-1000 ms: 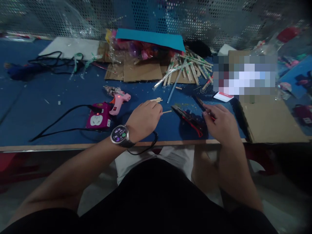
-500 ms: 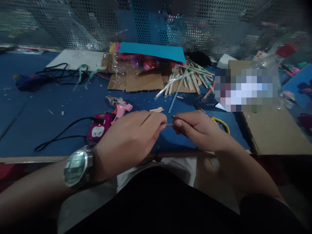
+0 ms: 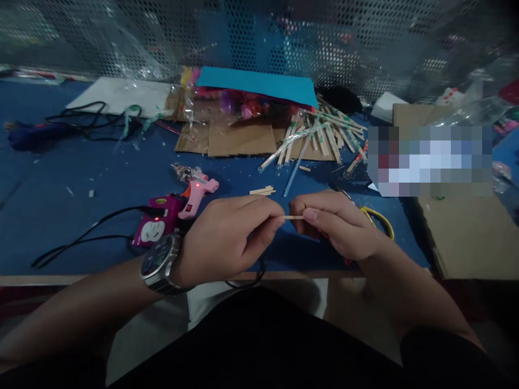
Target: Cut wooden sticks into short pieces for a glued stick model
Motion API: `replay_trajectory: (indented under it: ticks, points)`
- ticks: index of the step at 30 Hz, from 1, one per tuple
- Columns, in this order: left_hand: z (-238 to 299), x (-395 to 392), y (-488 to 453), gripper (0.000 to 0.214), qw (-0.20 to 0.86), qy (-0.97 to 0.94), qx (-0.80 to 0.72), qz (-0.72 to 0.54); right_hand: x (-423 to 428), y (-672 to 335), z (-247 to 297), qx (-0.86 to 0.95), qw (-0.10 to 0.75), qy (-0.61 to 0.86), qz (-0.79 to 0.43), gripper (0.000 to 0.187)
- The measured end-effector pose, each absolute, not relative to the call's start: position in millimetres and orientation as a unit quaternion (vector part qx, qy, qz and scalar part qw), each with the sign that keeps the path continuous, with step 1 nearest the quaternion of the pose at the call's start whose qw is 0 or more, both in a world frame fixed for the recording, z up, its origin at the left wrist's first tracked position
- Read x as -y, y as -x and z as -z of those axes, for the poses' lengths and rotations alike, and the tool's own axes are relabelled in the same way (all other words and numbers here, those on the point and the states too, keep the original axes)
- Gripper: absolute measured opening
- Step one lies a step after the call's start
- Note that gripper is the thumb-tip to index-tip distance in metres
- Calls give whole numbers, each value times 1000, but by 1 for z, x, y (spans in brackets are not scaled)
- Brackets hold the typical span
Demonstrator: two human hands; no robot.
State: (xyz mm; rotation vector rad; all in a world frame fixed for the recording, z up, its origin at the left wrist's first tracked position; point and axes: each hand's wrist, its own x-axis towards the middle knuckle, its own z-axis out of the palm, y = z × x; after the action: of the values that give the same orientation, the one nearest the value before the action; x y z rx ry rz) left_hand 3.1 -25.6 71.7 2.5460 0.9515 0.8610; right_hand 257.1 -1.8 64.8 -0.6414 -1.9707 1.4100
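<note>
A thin wooden stick spans the small gap between my hands. My left hand, with a watch on its wrist, pinches one end between thumb and forefinger. At the other end, my right hand is closed with the thumb pressing on the stick. Bits of something red show under the right palm; the rest of it is hidden. Just beyond my hands lie several short cut sticks. A pink glue gun with a lit red light lies left of them, by a purple box with a black cord.
Yellow-handled scissors lie right of my right hand. Farther back are a pile of wrapped chopsticks, a clear blue glue stick, flat cardboard and a blue sheet. More cardboard lies at right, partly under a pixelated patch.
The view has shifted slightly. More of the stick shows between my hands, and both hands sit a little lower. The dark metal tip by my right fingers is out of sight; red bits show beneath the palm.
</note>
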Motion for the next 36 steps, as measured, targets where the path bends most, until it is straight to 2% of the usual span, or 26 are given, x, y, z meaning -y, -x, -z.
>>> replay_trajectory:
  ticks: [10, 19, 23, 36]
  points:
    - [-54, 23, 2, 17, 149, -881, -333, -302, 1, -259, -59, 758, 272, 278, -523, 35]
    - [-49, 24, 4, 17, 223, -869, -348, -273, -1, -255, -57, 771, 245, 290, -511, 30]
    - [-46, 22, 2, 15, 209, -867, -343, -294, -1, -255, -55, 762, 243, 295, -523, 26]
    - [-40, 23, 4, 14, 233, -868, -337, -280, 1, -251, -58, 778, 226, 295, -507, 30]
